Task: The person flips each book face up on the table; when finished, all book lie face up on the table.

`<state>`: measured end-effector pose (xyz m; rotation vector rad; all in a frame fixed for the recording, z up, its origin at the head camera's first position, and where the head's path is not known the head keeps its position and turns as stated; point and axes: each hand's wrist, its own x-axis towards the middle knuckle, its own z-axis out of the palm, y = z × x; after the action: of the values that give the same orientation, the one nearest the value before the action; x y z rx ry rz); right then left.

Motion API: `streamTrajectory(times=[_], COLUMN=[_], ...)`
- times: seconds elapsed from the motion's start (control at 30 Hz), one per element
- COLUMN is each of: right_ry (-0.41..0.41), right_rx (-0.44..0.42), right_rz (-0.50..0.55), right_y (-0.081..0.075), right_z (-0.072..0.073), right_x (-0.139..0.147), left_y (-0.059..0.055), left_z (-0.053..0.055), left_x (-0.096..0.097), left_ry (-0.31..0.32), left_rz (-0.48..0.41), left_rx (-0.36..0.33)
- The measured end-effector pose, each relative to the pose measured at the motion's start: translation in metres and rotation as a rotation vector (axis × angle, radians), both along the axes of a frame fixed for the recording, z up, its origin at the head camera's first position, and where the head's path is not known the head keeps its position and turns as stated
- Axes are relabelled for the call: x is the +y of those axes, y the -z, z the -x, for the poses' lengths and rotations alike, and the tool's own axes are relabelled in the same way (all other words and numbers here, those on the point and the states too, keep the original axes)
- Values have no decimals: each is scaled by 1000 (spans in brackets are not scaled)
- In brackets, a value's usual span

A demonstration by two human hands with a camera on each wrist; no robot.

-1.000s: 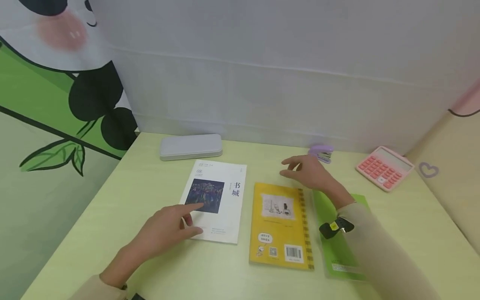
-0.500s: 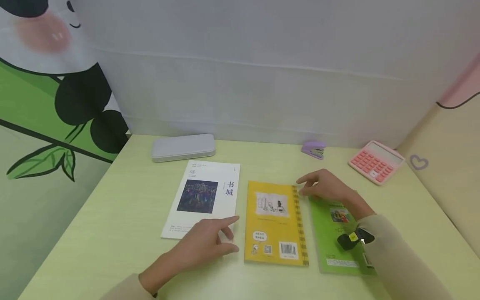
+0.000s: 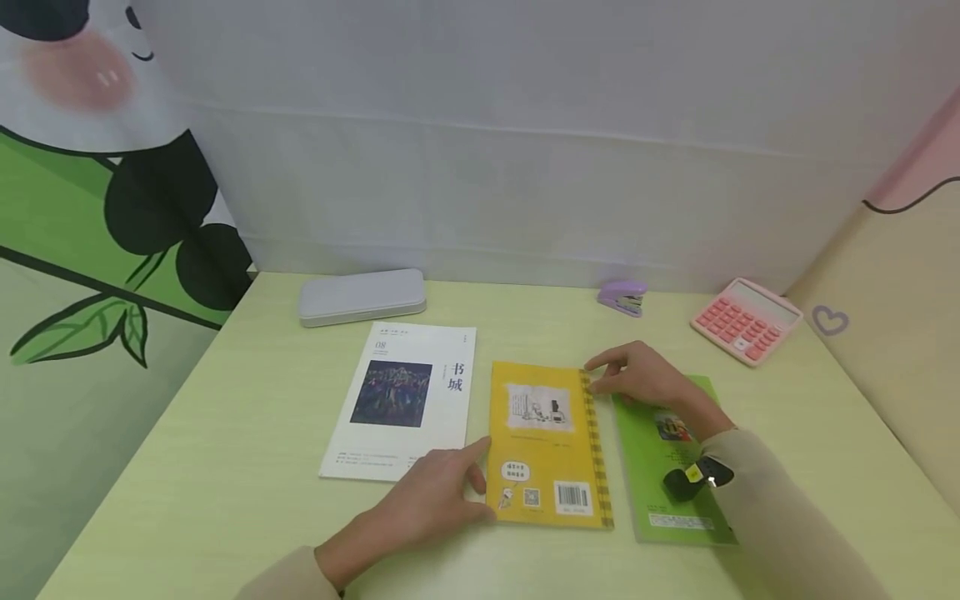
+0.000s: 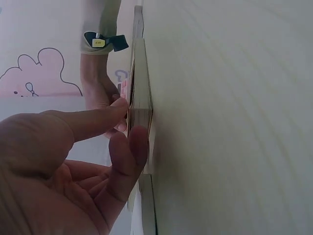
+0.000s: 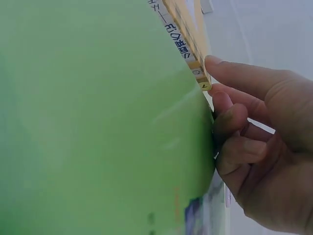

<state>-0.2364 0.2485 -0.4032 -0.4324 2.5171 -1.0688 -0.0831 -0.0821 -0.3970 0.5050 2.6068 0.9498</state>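
A yellow book (image 3: 546, 446) lies back cover up in the middle of the table. My left hand (image 3: 438, 496) is at its lower left corner, index finger and thumb spread along the edge. In the left wrist view the thumb and index finger of the left hand (image 4: 93, 147) meet the corner of the page block. My right hand (image 3: 645, 375) reaches the upper right corner, over the far end of a green book (image 3: 663, 467). In the right wrist view its thumb and index fingertips (image 5: 213, 61) are right at the end of the yellow book's spine.
A white magazine (image 3: 450, 421) lies left of the yellow book, partly under my left hand in view. Along the back stand a grey case (image 3: 363, 297), a purple stapler (image 3: 622, 297) and a pink calculator (image 3: 746, 321). A white cloth wall (image 3: 525, 183) rises behind the table.
My left hand has moved right from the magazine to the yellow book's edge. My right hand has come down from above the books to its upper right corner.
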Motion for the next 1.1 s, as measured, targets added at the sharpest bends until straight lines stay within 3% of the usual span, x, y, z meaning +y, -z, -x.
streamTrajectory(times=[0.43,1.1], right_ry=[8,-8], right_rx=[-10,7], right_rz=[-79,-19], right_y=[-5,-1], right_z=[-2,-5], right_x=[-7,-1], left_y=[3,5], left_z=[3,4], left_x=[6,8], left_ry=[21,31], left_rz=[38,61], left_rx=[11,30])
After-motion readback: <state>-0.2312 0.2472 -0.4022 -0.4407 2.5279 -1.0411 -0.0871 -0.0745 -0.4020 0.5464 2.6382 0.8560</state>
